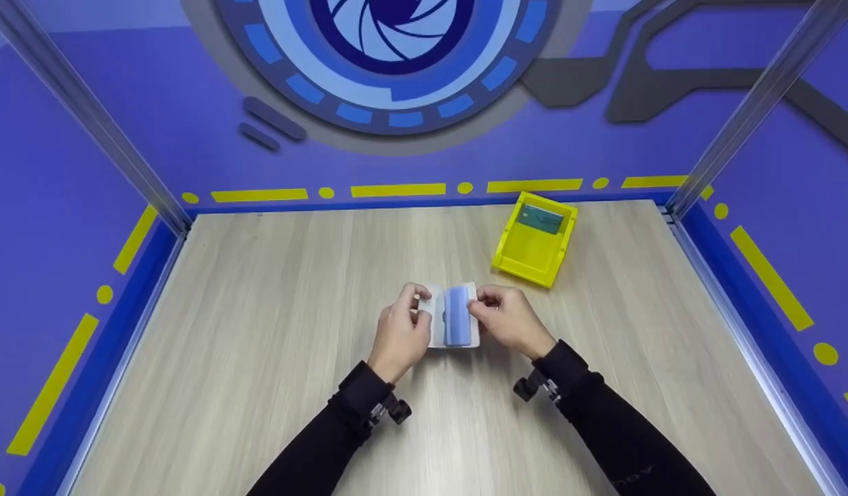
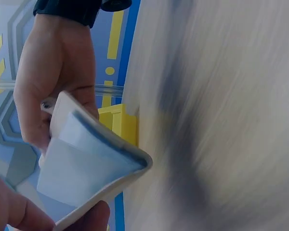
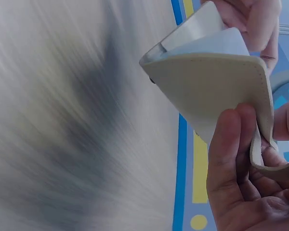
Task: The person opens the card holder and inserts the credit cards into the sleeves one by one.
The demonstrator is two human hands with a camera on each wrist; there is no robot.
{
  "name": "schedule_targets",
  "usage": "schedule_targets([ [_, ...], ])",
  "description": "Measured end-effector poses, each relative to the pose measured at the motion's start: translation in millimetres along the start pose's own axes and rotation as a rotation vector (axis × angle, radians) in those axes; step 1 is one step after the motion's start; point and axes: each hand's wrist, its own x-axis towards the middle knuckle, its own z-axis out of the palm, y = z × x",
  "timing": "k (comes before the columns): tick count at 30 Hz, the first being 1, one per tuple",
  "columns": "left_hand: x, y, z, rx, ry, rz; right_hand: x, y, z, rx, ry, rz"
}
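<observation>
A cream card holder point(image 3: 212, 82) with a strap stands partly open between both hands, raised above the table. Bluish clear plastic sleeves point(image 1: 458, 317) fan out between its two covers. My left hand point(image 1: 404, 331) pinches the left cover at its edge, thumb and fingers on either side. On the opposite side, my right hand point(image 1: 510, 317) grips the right cover near its upper edge. In the right wrist view, the right fingers point(image 3: 226, 139) lie against the cover's outside, beside the bent strap.
Beyond the right hand, a yellow bin point(image 1: 532, 251) rests on the wooden table point(image 1: 293, 296), with a dark green card point(image 1: 541, 218) leaning at its far end. Blue-purple panels point(image 1: 424, 169) enclose the table at the back and sides.
</observation>
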Motion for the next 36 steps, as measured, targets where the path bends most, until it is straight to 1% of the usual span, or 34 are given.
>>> schedule_targets([
  [3,0.6,-2.5,-2.6,-0.009,0.006,-0.051,0.1,2,0,-0.020,0.036,0.011],
  [8,0.8,-9.8,-4.5,0.001,-0.028,-0.126,0.7,7,-1,-0.054,0.049,0.023],
  [13,1.9,-19.8,-6.2,0.023,-0.037,-0.142,3.4,15,-2,-0.092,0.043,0.057],
  [16,3.6,-27.7,-6.9,0.035,-0.048,-0.129,6.4,23,-3,-0.130,0.026,0.081],
  [18,4.8,-34.2,-6.3,0.050,-0.061,-0.115,8.4,29,-3,-0.152,0.000,0.110],
  [20,5.5,-41.3,-5.1,0.079,-0.074,-0.092,10.1,35,-2,-0.168,-0.031,0.143],
  [23,6.3,-50.2,-2.8,0.120,-0.081,-0.079,12.7,42,-2,-0.202,-0.059,0.168],
  [27,8.6,-56.2,-1.2,0.155,-0.061,-0.077,16.0,48,-2,-0.271,-0.039,0.147],
  [32,10.6,-56.2,-2.2,0.202,-0.040,-0.048,17.2,47,-1,-0.436,-0.014,0.112],
  [36,10.4,-55.1,-3.6,0.217,-0.046,-0.045,16.2,42,-2,-0.554,-0.007,0.104],
])
